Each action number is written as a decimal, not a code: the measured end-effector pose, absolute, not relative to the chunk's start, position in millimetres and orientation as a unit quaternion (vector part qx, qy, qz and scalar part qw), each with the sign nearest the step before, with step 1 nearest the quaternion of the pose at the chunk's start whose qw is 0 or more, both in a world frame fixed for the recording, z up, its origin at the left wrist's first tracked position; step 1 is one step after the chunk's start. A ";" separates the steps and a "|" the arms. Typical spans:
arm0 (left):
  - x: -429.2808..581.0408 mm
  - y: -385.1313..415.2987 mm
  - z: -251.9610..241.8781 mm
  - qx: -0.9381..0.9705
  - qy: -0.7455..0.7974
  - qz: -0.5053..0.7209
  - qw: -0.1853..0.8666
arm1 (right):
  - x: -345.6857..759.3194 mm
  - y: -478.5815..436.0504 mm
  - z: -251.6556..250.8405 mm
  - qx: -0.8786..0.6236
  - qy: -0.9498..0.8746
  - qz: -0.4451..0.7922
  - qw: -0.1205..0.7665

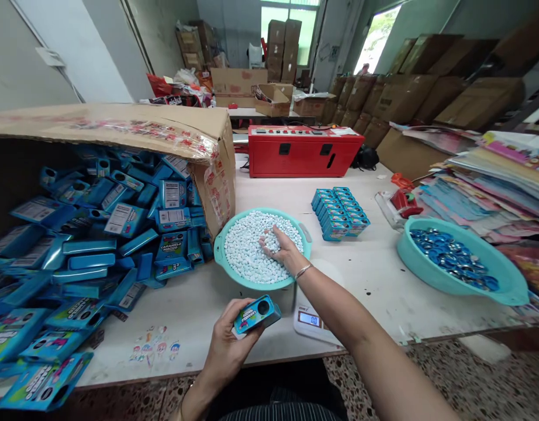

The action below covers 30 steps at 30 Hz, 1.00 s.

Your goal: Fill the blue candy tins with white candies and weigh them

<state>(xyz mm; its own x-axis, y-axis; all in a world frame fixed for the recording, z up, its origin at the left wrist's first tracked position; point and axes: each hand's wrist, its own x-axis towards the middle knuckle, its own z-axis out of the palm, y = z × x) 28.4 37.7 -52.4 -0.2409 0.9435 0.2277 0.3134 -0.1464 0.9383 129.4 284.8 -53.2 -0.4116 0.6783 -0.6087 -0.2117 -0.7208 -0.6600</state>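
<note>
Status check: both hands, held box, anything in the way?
Left hand: gripping blue box, dark round opening showing. Right hand: cupped among white pieces in teal bowl. Right forearm partly covers scale.

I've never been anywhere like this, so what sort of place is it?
Probably a packing workshop: a teal bowl of white pellets, a large carton of blue containers and stacked brown cartons behind suggest it.

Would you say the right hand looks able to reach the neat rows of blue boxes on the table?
Probably yes: the right hand is in the turquoise bowl, and only its rim and bare tabletop seem to separate it from the rows of blue boxes.
</note>
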 end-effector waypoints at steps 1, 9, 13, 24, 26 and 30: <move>30.8 42.2 -49.7 0.550 0.576 0.530 0.292 | 129.8 284.0 -53.2 -0.473 -0.258 0.796 0.275; 65.3 91.9 -38.4 0.622 0.548 0.508 0.236 | 139.5 296.4 -34.8 -0.480 -0.423 0.738 0.217; 101.9 130.1 -39.4 0.670 0.539 0.459 0.221 | 152.2 308.1 -10.4 -0.436 -0.590 0.660 0.162; 161.1 196.9 -59.0 0.764 0.549 0.279 0.192 | 160.4 327.8 -3.3 -0.449 -0.548 0.684 0.172; 162.4 197.8 -60.5 0.772 0.549 0.259 0.187 | 156.9 325.7 -10.6 -0.464 -0.547 0.675 0.172; 159.6 195.7 -61.1 0.783 0.534 0.255 0.191 | 152.6 324.0 -10.7 -0.456 -0.512 0.705 0.181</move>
